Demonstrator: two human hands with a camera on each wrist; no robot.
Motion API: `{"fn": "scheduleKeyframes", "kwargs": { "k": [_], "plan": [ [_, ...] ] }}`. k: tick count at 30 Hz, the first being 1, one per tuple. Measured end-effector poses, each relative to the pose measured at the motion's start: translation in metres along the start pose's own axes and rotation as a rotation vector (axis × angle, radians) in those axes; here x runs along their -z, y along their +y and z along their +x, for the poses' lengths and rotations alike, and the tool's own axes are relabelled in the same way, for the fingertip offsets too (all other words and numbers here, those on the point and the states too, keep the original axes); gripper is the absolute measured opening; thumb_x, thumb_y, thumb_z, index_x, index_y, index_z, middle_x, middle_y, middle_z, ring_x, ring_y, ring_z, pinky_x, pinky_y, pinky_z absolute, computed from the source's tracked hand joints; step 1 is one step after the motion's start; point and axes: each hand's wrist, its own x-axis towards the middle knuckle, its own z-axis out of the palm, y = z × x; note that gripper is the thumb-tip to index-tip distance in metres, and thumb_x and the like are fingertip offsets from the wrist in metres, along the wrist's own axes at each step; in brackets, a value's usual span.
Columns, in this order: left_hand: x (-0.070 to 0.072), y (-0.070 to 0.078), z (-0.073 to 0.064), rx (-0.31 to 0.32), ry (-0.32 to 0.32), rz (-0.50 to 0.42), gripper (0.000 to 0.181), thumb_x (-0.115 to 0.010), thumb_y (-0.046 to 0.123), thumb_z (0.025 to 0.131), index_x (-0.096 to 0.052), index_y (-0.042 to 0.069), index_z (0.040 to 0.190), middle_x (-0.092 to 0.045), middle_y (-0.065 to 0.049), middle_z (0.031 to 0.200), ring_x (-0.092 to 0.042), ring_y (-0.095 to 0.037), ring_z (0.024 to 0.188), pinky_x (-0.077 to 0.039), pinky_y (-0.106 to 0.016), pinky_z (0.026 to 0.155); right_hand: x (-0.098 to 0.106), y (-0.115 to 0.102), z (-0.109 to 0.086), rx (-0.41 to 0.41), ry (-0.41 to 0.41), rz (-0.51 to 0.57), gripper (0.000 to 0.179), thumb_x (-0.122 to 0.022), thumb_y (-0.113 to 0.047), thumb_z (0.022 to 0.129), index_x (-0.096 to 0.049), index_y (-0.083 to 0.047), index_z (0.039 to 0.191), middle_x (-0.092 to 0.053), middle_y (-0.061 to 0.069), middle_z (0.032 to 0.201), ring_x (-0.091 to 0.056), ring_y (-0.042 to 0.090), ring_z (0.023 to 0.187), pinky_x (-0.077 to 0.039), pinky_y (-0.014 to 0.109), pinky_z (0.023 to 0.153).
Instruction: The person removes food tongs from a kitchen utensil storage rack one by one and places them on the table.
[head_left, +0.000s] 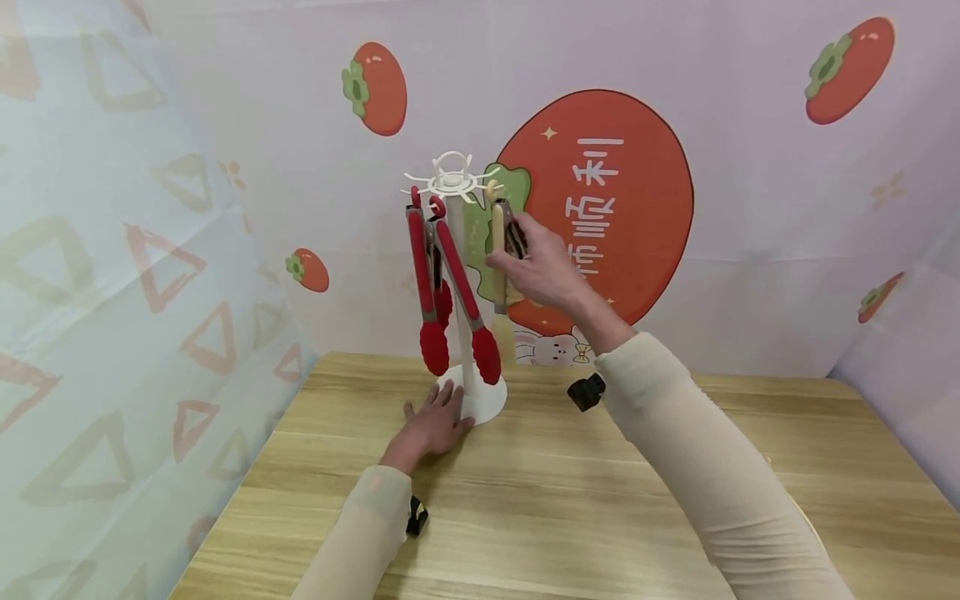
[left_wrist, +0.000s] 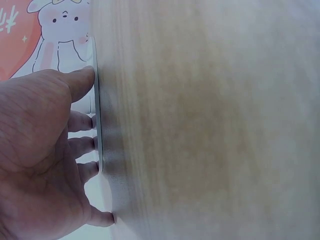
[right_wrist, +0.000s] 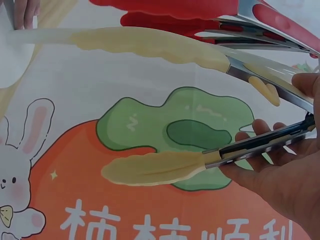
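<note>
My right hand [head_left: 542,260] grips a pair of pale yellow kitchen tongs [head_left: 498,227] near the top, thumb on one arm and fingers on the other. Their loop overlaps a hook of the white rotating rack [head_left: 452,182] in the head view. The right wrist view shows the yellow tips [right_wrist: 152,168] spread apart, pointing away from the palm. Red tongs [head_left: 459,271] hang from other hooks on the left and front. Down on the table, my left hand [head_left: 435,421] rests with fairly straight fingers on the round white base [head_left: 491,404]; its fingertips [left_wrist: 89,143] reach the base's rim.
The rack stands toward the back of the wooden table [head_left: 525,508], close to a wall cloth printed with persimmons [head_left: 637,167]. A black strapped device [head_left: 587,392] shows by the right sleeve and another [head_left: 417,515] by the left sleeve.
</note>
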Motion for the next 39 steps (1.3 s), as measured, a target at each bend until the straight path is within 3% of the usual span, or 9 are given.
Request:
{"fn": "scheduleKeyframes", "kwargs": {
  "k": [22,32,39],
  "plan": [
    [0.000,-0.002,0.000,0.002,-0.003,0.012,0.072,-0.053,0.043,0.104,-0.027,0.009,0.161,-0.018,-0.014,0.168,-0.012,-0.039,0.154,-0.012,-0.078,0.109,0.027,0.002,-0.007,0.014,-0.017,-0.018,0.053,-0.065,-0.019,0.098,-0.043,-0.005,0.144,-0.059,0.013,0.124,-0.064,0.027,0.107,-0.055,0.043,0.093],
    [-0.002,-0.001,0.002,0.011,0.002,0.011,0.071,-0.055,0.041,0.103,-0.028,0.009,0.161,-0.020,-0.014,0.167,-0.014,-0.040,0.153,-0.011,-0.079,0.109,0.041,0.010,-0.017,-0.011,0.008,-0.078,0.049,-0.065,-0.021,0.097,-0.047,-0.004,0.140,-0.059,0.015,0.115,-0.061,0.027,0.101,-0.053,0.042,0.086],
    [-0.003,-0.001,0.002,0.010,0.005,0.009,0.071,-0.054,0.042,0.103,-0.027,0.009,0.161,-0.019,-0.013,0.168,-0.012,-0.039,0.154,-0.011,-0.078,0.110,0.049,0.019,-0.023,-0.038,0.017,-0.170,0.035,-0.065,-0.025,0.098,-0.050,-0.005,0.122,-0.053,0.014,0.098,-0.056,0.027,0.089,-0.048,0.039,0.073]
  ]
}}
